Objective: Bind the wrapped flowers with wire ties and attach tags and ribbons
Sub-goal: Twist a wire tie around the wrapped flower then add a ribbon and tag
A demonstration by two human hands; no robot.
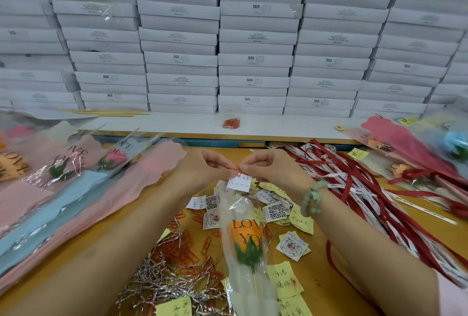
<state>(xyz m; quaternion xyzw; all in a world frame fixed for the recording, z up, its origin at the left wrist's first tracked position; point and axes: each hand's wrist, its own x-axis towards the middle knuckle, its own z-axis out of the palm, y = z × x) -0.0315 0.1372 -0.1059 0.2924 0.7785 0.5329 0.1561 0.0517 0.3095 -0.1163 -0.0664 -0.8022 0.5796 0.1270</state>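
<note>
Silver wire ties (162, 280), thin, twisted and glittery, lie in a tangled heap at the near edge of the wooden desk (88, 260), mixed with loose clips (187, 247) of orange wire. Just right of them, square yellow notes (283, 280) bear handwriting.

Between your forearms lies the wrapped flower (247, 239): an orange rose with green sepals on a thin stick, sheathed in a frosted, crinkly cone printed with "LOVE YOU". It runs lengthwise away from you, bloom end towards your hands.

At its far tip, your left hand (202, 166) and right hand (271, 166) meet. The fingers of both are curled and pinched together on a small orange paper clip (238, 171). That clip sits on the top edge of a white paper tag (238, 183) with handwritten characters, which hangs against the wrapper. A bracelet (312, 199) of pale green beads circles your right wrist.

Around the wrapper's tip lie printed QR cards (277, 210) and more slips. To your right, flat ribbons (354, 189), dark red and printed white, sprawl in a loose pile. To your left, sleeved flowers (76, 189) in pink and pale blue scalloped paper overlap one another. Behind the desk rises a wall of stacked white boxes (255, 37), flat and rectangular.
</note>
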